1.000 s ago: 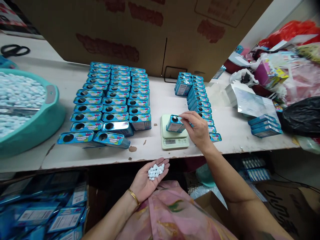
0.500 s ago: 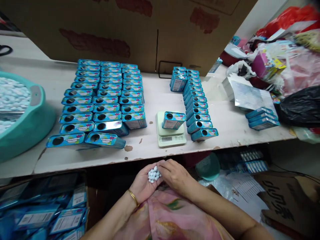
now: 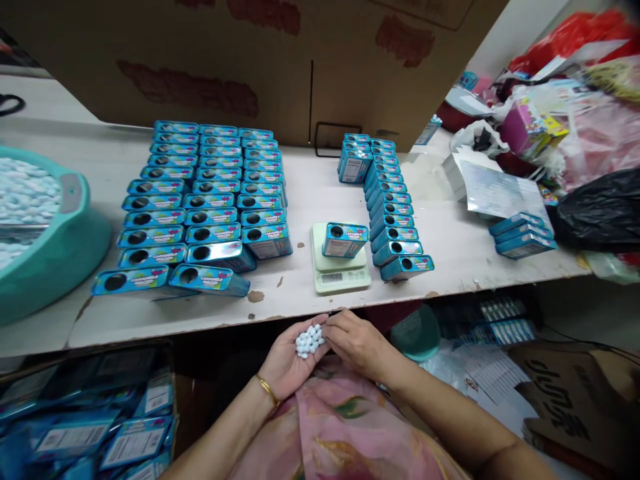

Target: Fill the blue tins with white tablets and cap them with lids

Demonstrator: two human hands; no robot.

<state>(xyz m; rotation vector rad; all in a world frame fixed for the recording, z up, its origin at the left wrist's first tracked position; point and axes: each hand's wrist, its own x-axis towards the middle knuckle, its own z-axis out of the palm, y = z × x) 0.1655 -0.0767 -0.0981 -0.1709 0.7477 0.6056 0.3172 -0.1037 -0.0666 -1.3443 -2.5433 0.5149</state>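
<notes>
My left hand [image 3: 285, 363] is cupped palm up just below the table edge, with a heap of small pale blue and white candies [image 3: 309, 341] in it. My right hand [image 3: 357, 347] rests against it, fingers bent and pressed together, the tips at the right side of the heap; whatever those tips hold is hidden. Beyond the hands, a pale green digital scale [image 3: 327, 281] carries an upright blue candy tin [image 3: 346, 241] with a dark round hole in its top. Its display cannot be read.
Rows of blue tins [image 3: 213, 217] stand left of the scale, another column [image 3: 393, 220] right of it. A turquoise tub [image 3: 75, 247] of candies sits far left. A large cardboard box [image 3: 280, 60] backs the table. Flat tins [image 3: 525, 235] lie at right; more fill a box [image 3: 100, 427] lower left.
My right fingers have drawn slightly back to the right, and more of the candies in my left palm show. The tin on the scale stays in place; the view has shifted slightly.
</notes>
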